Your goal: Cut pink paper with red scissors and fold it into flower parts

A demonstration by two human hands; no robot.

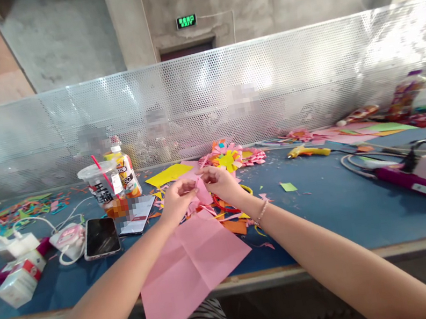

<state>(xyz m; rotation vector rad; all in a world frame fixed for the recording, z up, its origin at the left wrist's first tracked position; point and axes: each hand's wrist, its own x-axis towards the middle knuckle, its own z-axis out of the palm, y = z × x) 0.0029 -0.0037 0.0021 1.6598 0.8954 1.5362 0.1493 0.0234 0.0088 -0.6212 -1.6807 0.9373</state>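
Both hands meet above the table, pinching one small piece of pink paper [203, 193]. My left hand [179, 198] grips it from the left with closed fingers. From the other side, my right hand [222, 182] closes on its upper part; a bracelet circles that wrist. Below them a large creased sheet of pink paper [197, 263] juts over the table's front edge above my lap. Behind the hands sit pink and yellow paper flowers [231, 156]. Paper scraps [235, 226] in orange, yellow and pink lie under my right hand, partly hidden by it.
A lidded plastic cup [97, 187] with a red straw, a drink bottle [127, 171] and a phone [101, 237] stand or lie to the left. At right are a yellow glue gun [308, 151] and a purple power strip [425, 186] with cables. A perforated metal screen [285, 82] runs behind the table.
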